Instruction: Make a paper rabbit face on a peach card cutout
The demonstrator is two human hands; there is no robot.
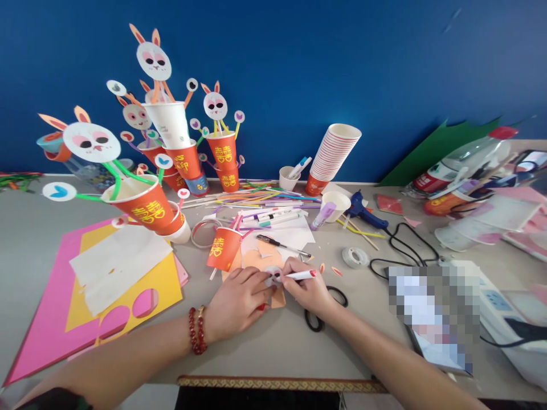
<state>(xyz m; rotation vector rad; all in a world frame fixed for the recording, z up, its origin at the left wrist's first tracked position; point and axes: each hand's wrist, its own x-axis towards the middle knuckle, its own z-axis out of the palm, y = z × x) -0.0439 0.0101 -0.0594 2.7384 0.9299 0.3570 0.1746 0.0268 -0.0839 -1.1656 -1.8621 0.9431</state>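
Observation:
My right hand (308,287) grips a white marker pen (302,275) with a red end, its tip over a small round paper rabbit face (273,275) with dark eyes. My left hand (243,299) holds this face against the table, fingers curled over its left edge. A small red piece (261,307) shows by the left thumb, its kind unclear. Orange paper scraps (277,298) lie under and around the face. Just behind my left hand, a red paper cup (224,249) with pink stems leans at a tilt. A black pen (284,246) lies behind the face.
Finished rabbit cups (145,208) stand at the back left above pink and yellow sheets (51,296). A tall cup stack (333,156), a blue glue gun (365,213), and a tape roll (355,257) are right of centre. Scissors (315,320) lie under my right wrist; a phone (431,319) sits farther right.

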